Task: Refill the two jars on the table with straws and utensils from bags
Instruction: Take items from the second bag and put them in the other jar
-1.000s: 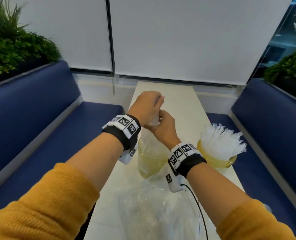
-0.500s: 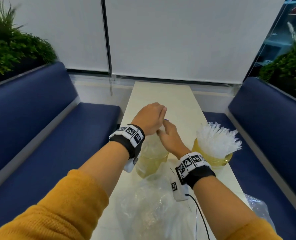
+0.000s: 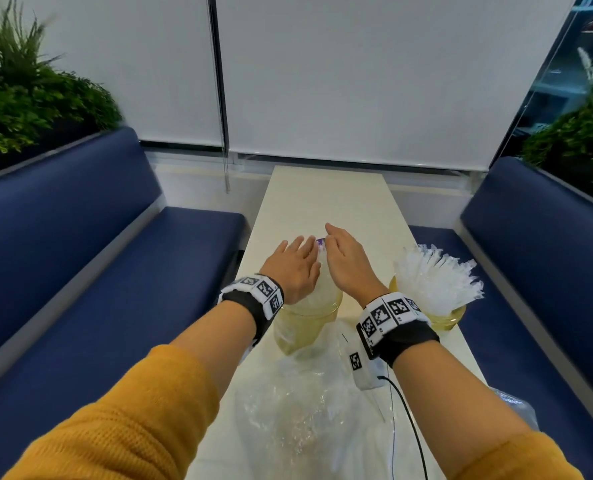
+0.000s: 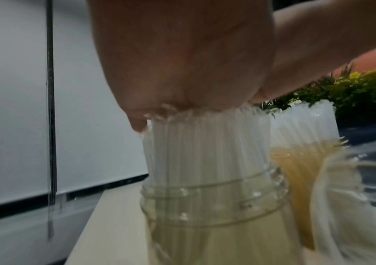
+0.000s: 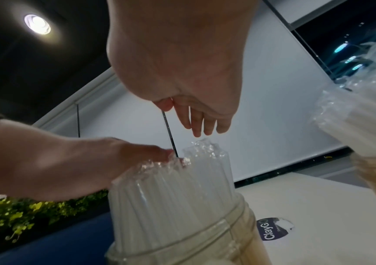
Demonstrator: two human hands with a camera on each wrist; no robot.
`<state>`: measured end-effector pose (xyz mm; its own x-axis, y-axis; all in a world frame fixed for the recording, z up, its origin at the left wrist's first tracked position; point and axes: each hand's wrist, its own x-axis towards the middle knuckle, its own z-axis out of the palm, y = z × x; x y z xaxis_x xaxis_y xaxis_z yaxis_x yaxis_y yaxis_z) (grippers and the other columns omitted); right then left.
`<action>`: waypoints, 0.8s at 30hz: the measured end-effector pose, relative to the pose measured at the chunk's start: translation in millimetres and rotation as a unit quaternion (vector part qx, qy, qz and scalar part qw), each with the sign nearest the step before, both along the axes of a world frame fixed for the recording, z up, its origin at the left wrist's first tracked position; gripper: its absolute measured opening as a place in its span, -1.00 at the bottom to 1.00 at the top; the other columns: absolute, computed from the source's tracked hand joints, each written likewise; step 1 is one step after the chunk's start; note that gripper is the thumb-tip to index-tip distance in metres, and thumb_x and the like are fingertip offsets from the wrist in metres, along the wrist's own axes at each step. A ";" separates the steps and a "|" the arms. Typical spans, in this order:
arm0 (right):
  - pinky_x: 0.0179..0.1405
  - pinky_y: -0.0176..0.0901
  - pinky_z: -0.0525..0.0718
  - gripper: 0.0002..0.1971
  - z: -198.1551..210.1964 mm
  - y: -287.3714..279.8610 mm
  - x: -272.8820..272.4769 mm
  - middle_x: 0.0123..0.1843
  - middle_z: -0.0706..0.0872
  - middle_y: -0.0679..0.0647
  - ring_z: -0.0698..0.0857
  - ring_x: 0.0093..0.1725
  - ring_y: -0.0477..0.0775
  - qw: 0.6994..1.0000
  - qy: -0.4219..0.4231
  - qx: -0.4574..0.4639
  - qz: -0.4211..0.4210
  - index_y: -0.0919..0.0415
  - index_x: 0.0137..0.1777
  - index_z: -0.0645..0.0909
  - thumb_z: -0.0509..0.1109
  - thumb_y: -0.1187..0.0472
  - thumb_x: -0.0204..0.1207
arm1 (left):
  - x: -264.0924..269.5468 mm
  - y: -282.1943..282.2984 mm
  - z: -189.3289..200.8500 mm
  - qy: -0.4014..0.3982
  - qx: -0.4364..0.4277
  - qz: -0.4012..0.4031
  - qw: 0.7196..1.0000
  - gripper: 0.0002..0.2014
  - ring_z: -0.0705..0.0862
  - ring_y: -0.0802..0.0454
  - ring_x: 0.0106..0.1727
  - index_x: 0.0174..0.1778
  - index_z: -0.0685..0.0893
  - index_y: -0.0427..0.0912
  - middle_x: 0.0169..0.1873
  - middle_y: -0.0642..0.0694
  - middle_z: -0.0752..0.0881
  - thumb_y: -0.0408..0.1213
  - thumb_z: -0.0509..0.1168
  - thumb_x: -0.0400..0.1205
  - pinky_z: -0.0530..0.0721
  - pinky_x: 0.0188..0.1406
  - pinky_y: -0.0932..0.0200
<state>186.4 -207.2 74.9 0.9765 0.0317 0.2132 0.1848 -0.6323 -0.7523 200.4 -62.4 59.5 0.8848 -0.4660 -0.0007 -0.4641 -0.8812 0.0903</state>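
Observation:
A clear jar point(image 3: 303, 327) stands mid-table, packed with upright wrapped white straws point(image 4: 205, 143). My left hand point(image 3: 295, 268) lies flat on the straw tops, palm pressing down, fingers straight. My right hand point(image 3: 345, 263) hovers beside it over the same jar point(image 5: 182, 240), its fingers point(image 5: 197, 125) straight and hanging just above the tallest straws point(image 5: 205, 161). Neither hand holds anything. To the right, a second jar point(image 3: 447, 318) carries a fanned bunch of wrapped white pieces point(image 3: 433, 277).
A crumpled clear plastic bag point(image 3: 305, 414) lies on the white table point(image 3: 323, 202) in front of the jars, and another bag point(image 3: 518, 407) sits at the right edge. Blue benches point(image 3: 97, 271) flank the table. A round sticker point(image 5: 273, 231) is on the tabletop.
Both hands have dropped from a raised, curled grip on the straw bundle and opened out flat. The straws now stand lower in the left jar.

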 end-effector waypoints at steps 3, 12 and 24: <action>0.63 -0.04 0.24 -0.52 -6.3 0.4 -0.5 0.68 0.38 0.13 0.32 0.67 0.10 0.998 0.009 -0.068 0.015 0.26 0.67 0.31 -0.05 0.12 0.83 | 1.9 -0.5 2.2 0.008 -0.054 0.007 0.999 -0.43 -0.06 -0.08 0.80 0.80 -0.03 -0.15 0.80 -0.12 -0.03 -0.05 -0.23 0.85 -0.09 0.78 -0.11; 0.76 -0.02 0.05 -0.45 -40.2 -3.5 1.1 0.79 0.12 0.16 0.11 0.77 0.06 0.964 -0.028 -0.256 0.060 0.32 0.75 0.09 -0.09 0.11 0.82 | -2.7 3.5 -11.4 -0.004 -0.047 0.014 0.999 -0.43 -0.12 -0.04 0.80 0.79 -0.05 -0.22 0.80 -0.14 -0.05 -0.10 -0.23 0.85 -0.10 0.79 -0.08; 0.75 0.04 0.08 -0.46 -27.7 4.8 -9.2 0.77 0.21 0.17 0.18 0.75 0.10 0.964 -0.027 -0.258 0.051 0.30 0.74 0.16 -0.02 0.10 0.82 | -2.4 6.9 -10.2 0.034 -0.095 0.035 0.994 -0.46 0.00 -0.05 0.80 0.78 0.08 -0.23 0.78 -0.14 0.09 -0.14 -0.17 0.86 -0.02 0.78 -0.11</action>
